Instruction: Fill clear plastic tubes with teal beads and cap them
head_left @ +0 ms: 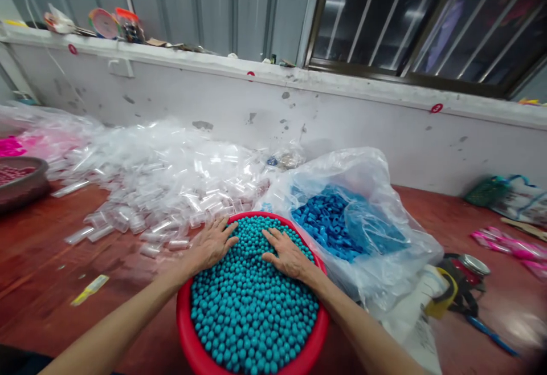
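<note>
On the red floor close in front of the person, the head view shows a red basin heaped with small teal balls. Both hands lie flat on the far side of the heap, fingers spread wide and holding nothing: the left hand near the basin's far-left rim, the right hand just beside it toward the middle. The step in hand looks like spreading or levelling the balls; moving them calls for light pressure, as they would roll over the rim easily. Just right of the basin, an open clear plastic bag holds blue caps. Behind, clear tubes lie piled loose.
</note>
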